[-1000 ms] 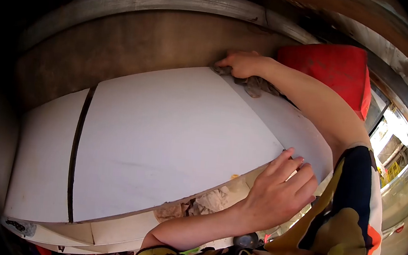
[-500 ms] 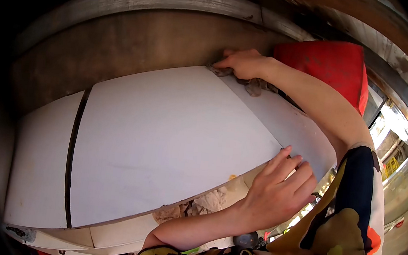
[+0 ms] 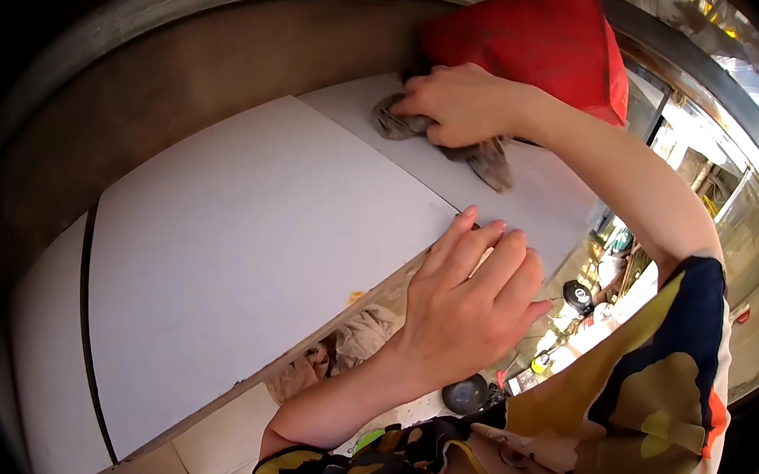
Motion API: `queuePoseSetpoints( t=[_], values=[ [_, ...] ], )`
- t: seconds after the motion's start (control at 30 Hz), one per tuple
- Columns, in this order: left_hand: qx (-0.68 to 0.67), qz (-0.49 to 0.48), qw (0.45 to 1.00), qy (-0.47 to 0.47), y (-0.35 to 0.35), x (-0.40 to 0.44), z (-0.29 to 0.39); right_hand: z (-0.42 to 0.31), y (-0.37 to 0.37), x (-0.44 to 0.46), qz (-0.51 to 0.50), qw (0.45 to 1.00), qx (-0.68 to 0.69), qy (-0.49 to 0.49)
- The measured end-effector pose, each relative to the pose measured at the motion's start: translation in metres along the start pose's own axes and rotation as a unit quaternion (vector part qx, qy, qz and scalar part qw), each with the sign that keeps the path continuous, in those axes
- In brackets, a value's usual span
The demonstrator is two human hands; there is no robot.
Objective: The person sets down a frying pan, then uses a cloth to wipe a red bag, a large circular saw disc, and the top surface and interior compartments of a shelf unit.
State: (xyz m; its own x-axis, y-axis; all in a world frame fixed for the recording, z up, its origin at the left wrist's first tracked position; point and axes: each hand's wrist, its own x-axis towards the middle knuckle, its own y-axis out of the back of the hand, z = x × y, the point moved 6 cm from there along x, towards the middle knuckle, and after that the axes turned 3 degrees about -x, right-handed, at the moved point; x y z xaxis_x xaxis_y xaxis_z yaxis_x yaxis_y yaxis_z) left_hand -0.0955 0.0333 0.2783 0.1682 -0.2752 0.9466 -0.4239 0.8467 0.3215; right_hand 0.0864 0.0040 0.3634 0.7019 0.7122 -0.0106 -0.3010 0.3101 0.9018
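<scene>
My right hand (image 3: pixel 461 106) is closed on a crumpled grey-brown cloth (image 3: pixel 493 164) and presses it against the right-hand panel (image 3: pixel 540 184), near the back. Part of the cloth sticks out past the fingers on both sides. Closer to me, my left hand (image 3: pixel 473 305) touches the front edge of the white board (image 3: pixel 252 234) near the seam between the two panels. Its fingers are bent but apart, and I see nothing held in them. The left palm is hidden from view.
A red bag-like object (image 3: pixel 535 46) stands behind my right arm. A brown back wall (image 3: pixel 230 76) rises along the board, and a black strip (image 3: pixel 82 336) crosses its left part. Below the front edge are crumpled cloths (image 3: pixel 366 332) and a dark round object (image 3: pixel 465 393).
The view has shifted to the right. My right hand has drawn the cloth away from the back wall at the seam onto the right panel. My left hand stays by the front edge.
</scene>
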Motion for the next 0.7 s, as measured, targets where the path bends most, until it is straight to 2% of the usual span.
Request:
queuePoseSetpoints(
  t=[0.13,0.3,0.47,0.53,0.7],
  values=[
    [-0.005,-0.017,1.000,-0.002,0.000,0.000,0.000,0.003,-0.001,-0.081,0.082,0.996,0.012,-0.017],
    [-0.011,-0.031,0.999,-0.001,0.001,0.002,0.001,0.035,-0.017,-0.155,0.046,0.992,0.010,-0.115],
    [-0.007,-0.037,0.999,-0.004,0.001,0.003,0.001,0.054,-0.016,-0.175,0.017,0.980,-0.043,-0.192],
    [-0.001,-0.038,0.999,-0.002,0.001,0.003,0.001,0.041,0.009,-0.167,0.118,0.978,-0.041,-0.166],
    [0.015,-0.053,0.999,0.001,0.000,0.001,0.001,0.005,0.031,-0.120,0.249,0.962,-0.028,-0.108]
  ],
)
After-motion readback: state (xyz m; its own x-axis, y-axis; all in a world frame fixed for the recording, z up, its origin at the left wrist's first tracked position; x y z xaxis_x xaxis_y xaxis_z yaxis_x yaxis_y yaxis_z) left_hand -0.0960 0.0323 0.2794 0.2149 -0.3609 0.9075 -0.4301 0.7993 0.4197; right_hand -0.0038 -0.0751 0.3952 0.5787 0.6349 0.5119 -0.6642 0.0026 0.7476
